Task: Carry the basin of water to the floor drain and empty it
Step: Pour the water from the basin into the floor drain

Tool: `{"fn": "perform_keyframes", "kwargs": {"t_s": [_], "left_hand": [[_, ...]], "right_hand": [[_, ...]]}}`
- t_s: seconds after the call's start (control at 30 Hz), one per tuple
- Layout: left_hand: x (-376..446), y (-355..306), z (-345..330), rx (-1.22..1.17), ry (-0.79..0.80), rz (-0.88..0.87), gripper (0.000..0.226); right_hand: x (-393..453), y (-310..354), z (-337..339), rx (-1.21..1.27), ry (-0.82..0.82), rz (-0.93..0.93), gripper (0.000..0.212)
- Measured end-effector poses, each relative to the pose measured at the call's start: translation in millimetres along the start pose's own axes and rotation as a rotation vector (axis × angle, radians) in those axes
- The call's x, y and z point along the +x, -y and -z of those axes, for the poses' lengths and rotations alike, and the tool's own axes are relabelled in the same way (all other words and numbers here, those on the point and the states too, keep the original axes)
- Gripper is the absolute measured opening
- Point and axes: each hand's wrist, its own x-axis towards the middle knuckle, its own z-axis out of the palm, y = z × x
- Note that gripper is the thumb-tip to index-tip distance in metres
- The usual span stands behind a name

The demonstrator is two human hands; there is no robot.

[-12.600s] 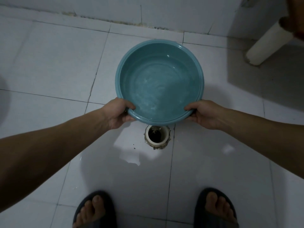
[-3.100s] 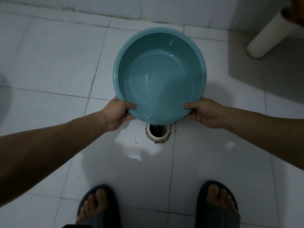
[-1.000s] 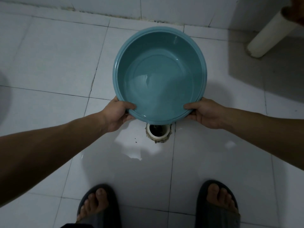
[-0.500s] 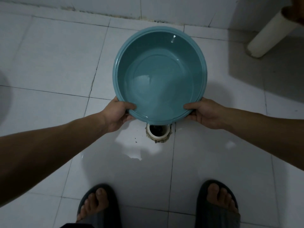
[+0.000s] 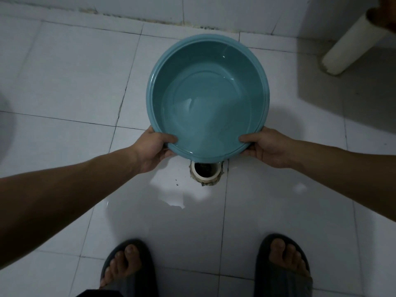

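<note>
White floor tiles [image 5: 64, 78] with thin dark grout lines fill most of the view. A wet patch [image 5: 171, 196] shines on the tiles ahead of the feet, with a few dark specks [image 5: 177, 183] scattered at its far edge. Along the top runs the foot of a white tiled wall [image 5: 225, 9], and the joint where it meets the floor looks grimy (brownish in places). At the upper right a white cylindrical post [image 5: 347, 46] slants down to the floor, casting a broad shadow [image 5: 353, 99] across the tiles. At the bottom, two bare feet stand apart in dark open-toed slippers: the left slipper [image 5: 128, 269] and the right slipper [image 5: 282, 264].
</note>
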Motion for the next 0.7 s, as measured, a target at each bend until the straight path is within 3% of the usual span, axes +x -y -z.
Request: {"fn": "perform_keyframes", "kwargs": {"t_s": [0.53, 0.7], "left_hand": [[0.9, 0.9, 1.3, 0.018, 0.0, -0.004, 0.054], [4.9, 3.4, 4.8, 0.027, 0.001, 0.004, 0.042]], "right_hand": [[-1.6, -1.9, -1.8, 0.011, -0.005, 0.006, 0.044], [-1.5, -2.1, -2.5, 0.017, -0.018, 0.005, 0.045]]}}
